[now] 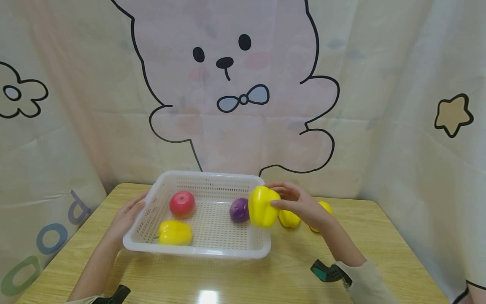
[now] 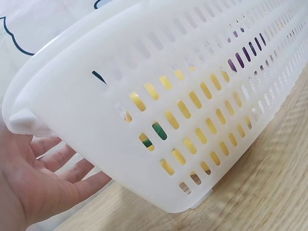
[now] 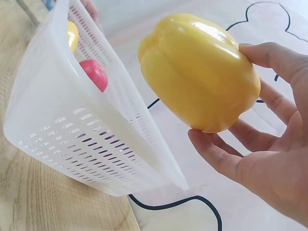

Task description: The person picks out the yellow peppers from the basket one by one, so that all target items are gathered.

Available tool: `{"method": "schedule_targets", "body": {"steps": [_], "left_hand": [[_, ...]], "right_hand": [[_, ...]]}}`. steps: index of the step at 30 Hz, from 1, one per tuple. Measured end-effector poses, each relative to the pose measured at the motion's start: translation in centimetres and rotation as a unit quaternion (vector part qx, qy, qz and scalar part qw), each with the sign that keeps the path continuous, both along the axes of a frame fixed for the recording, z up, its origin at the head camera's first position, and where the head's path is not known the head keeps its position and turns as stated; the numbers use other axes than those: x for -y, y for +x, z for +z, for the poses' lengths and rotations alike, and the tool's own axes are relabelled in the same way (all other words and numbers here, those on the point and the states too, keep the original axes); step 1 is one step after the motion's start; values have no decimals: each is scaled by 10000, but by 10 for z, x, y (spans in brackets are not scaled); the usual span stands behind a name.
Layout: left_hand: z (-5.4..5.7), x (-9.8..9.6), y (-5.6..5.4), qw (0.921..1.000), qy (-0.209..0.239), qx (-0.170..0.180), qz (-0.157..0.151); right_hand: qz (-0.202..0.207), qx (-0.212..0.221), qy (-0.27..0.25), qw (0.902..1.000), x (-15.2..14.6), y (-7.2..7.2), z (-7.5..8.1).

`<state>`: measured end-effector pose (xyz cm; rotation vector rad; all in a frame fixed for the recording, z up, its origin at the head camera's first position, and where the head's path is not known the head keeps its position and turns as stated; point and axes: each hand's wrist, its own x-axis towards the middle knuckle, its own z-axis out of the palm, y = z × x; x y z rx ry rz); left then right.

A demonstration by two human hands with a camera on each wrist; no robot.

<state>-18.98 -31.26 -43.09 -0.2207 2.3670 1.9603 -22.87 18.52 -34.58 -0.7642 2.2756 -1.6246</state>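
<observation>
In my right hand (image 1: pixel 300 204) is a yellow bell pepper (image 1: pixel 263 207), pinched between thumb and fingertips over the right rim of a white perforated basket (image 1: pixel 197 252). The right wrist view shows the pepper (image 3: pixel 199 72) held up beside the basket wall, apart from it. My left hand (image 1: pixel 127 217) rests against the basket's left end, its fingers (image 2: pixel 72 171) loosely extended below the rim; its thumb is hidden in the left wrist view. Inside the basket lie a red apple-like fruit (image 1: pixel 182 204), another yellow pepper (image 1: pixel 175 232) and a round purple vegetable (image 1: pixel 239 210), partly covered by the held pepper.
Two more yellow items, a bell pepper (image 1: pixel 289 218) and one mostly hidden by my right hand (image 1: pixel 325 207), lie on the wooden table (image 1: pixel 364 236) right of the basket. A printed curtain (image 1: pixel 235 139) hangs behind the table and at both sides.
</observation>
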Motion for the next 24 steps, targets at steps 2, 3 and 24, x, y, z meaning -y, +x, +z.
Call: {"method": "schedule_targets", "body": {"steps": [2,3,24], "left_hand": [[0,0,0,10000,-1,15,5],[-1,1,0,10000,-4,20,5],[-2,2,-1,9996,263,-90,-4]], "right_hand": [[16,-2,-43,10000,-2,1,-1],[18,-2,-52,10000,-3,1,-2],[18,-1,-324,9995,-27,12,-17]]}}
